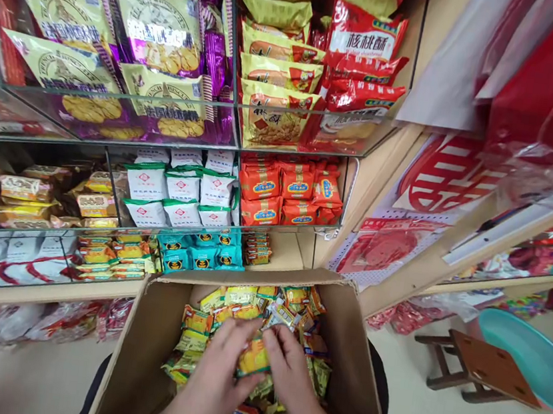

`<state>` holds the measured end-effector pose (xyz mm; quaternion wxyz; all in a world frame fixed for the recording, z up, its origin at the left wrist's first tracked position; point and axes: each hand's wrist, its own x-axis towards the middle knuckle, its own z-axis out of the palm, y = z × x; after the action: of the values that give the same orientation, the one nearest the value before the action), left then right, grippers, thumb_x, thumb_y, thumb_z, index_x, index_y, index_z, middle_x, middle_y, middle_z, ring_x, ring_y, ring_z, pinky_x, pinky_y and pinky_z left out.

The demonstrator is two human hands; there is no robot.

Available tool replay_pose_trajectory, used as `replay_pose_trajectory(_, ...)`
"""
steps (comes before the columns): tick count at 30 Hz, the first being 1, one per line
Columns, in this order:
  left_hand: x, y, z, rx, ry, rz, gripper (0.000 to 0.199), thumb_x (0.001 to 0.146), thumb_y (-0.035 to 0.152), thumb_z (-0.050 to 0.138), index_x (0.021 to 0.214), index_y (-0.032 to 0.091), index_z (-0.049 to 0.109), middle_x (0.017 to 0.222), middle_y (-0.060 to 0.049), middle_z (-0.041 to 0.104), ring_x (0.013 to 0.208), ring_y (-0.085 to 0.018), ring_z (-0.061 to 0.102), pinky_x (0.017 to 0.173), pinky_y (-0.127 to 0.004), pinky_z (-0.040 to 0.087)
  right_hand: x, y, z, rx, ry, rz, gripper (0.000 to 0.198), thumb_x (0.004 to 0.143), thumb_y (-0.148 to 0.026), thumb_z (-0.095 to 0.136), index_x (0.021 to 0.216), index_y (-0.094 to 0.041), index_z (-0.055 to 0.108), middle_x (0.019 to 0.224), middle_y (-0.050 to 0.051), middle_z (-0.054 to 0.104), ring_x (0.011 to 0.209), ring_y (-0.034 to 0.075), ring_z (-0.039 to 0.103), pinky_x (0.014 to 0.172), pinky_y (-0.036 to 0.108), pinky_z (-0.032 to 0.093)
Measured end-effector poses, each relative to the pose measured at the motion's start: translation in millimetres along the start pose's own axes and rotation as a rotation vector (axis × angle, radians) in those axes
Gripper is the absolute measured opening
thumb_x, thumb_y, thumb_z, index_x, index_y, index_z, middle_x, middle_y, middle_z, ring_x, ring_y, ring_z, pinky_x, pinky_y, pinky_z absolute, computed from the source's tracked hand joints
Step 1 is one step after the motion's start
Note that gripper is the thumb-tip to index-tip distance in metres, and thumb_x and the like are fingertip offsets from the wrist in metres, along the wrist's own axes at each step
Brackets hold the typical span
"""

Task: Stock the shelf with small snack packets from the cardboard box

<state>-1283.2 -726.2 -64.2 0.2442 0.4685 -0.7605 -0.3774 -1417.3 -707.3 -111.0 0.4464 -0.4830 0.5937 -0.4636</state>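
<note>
Held packet (254, 359) is yellow-orange with green edging. Carton (146, 345) is plain brown. Teal packets (203, 258) bear black-and-gold round emblems. White, green-edged packets (183, 187) carry red diamonds. Basin (528, 355) is turquoise; stool (493, 368) is brown.

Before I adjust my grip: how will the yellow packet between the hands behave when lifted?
The yellow packet is probably light, being small beside the left hand and right hand. It looks shiny, so it may slip. It will likely flex at the edges, as the neighbouring packets look crinkled; hidden contents leave fragility uncertain.
</note>
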Motion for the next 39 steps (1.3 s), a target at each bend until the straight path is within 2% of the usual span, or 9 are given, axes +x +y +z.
replay_pose_trajectory(3,2,-4,9,-0.357,0.231,-0.195,0.038,0.070,0.041,0.059,0.100,0.021,0.049,0.087,-0.003,0.056,0.081,-0.018,0.055,0.072,-0.031,0.047,1,-6,-4,0.104,0.073,0.040,0.034,0.084,-0.049,0.037,0.072,-0.018,0.046,0.065,-0.002,0.048,0.061,0.012,0.046,0.057,0.022,0.038)
replay_pose_trajectory(6,4,-11,22,-0.468,0.410,-0.339,0.034,0.072,0.054,0.051,0.075,0.020,0.051,0.062,0.002,0.051,0.058,-0.013,0.050,0.055,-0.024,0.044,-1,-10,-4,0.200,0.101,0.093,0.039,0.084,-0.052,0.034,0.067,-0.019,0.044,0.062,-0.002,0.045,0.058,0.012,0.044,0.054,0.022,0.037)
replay_pose_trajectory(14,1,-15,32,-0.378,0.522,-0.259,0.035,0.078,0.050,0.044,0.059,0.021,0.046,0.056,0.003,0.042,0.052,-0.011,0.041,0.051,-0.022,0.038,-10,2,11,0.404,0.213,0.246,0.042,0.082,-0.058,0.033,0.069,-0.019,0.045,0.058,-0.001,0.046,0.053,0.013,0.046,0.044,0.022,0.036)
replay_pose_trajectory(18,-4,-20,21,-0.177,0.489,-0.146,0.029,0.082,0.039,0.042,0.061,0.021,0.049,0.054,0.003,0.048,0.049,-0.011,0.045,0.049,-0.021,0.039,-12,-3,-3,0.315,-0.009,0.095,0.034,0.079,-0.050,0.047,0.077,-0.017,0.053,0.072,0.002,0.057,0.068,0.016,0.053,0.058,0.024,0.042)
replay_pose_trajectory(22,-9,-21,-6,0.040,0.460,0.102,0.018,0.084,0.026,0.040,0.082,0.021,0.057,0.070,0.000,0.062,0.062,-0.012,0.058,0.056,-0.020,0.046,-3,-39,-37,0.007,-0.321,-0.101,0.025,0.075,-0.039,0.058,0.087,-0.017,0.060,0.075,0.001,0.061,0.069,0.015,0.055,0.063,0.024,0.043)
replay_pose_trajectory(26,-6,-26,-59,0.344,0.525,0.312,0.019,0.082,0.024,0.042,0.098,0.022,0.053,0.091,-0.005,0.061,0.085,-0.016,0.058,0.076,-0.027,0.047,33,-82,-72,-0.326,-0.213,-0.318,0.024,0.078,-0.035,0.055,0.096,-0.019,0.058,0.087,0.003,0.064,0.077,0.016,0.057,0.070,0.025,0.043)
replay_pose_trajectory(30,1,-62,-100,0.681,0.609,0.024,0.053,0.074,0.050,0.045,0.116,0.017,0.045,0.114,-0.014,0.050,0.110,-0.030,0.045,0.093,-0.047,0.036,92,-85,-84,-0.763,-0.176,-0.345,0.022,0.082,-0.025,0.048,0.102,-0.017,0.053,0.097,0.007,0.061,0.087,0.018,0.056,0.077,0.028,0.041)
replay_pose_trajectory(34,4,-100,-100,0.621,0.483,-0.179,0.070,0.073,0.055,0.039,0.130,0.016,0.027,0.120,-0.014,0.047,0.111,-0.030,0.046,0.091,-0.046,0.040,153,-58,-62,-0.993,-0.282,-0.178,0.019,0.078,-0.020,0.054,0.095,-0.015,0.057,0.096,0.009,0.061,0.091,0.021,0.055,0.076,0.029,0.040)
replay_pose_trajectory(39,1,-111,-91,0.608,0.489,-0.268,0.071,0.073,0.054,0.037,0.132,0.017,0.023,0.116,-0.015,0.050,0.107,-0.031,0.050,0.087,-0.046,0.044,207,-22,-22,-1.033,-0.351,-0.056,0.008,0.073,-0.018,0.062,0.080,-0.013,0.061,0.085,0.005,0.062,0.078,0.016,0.058,0.068,0.029,0.044)
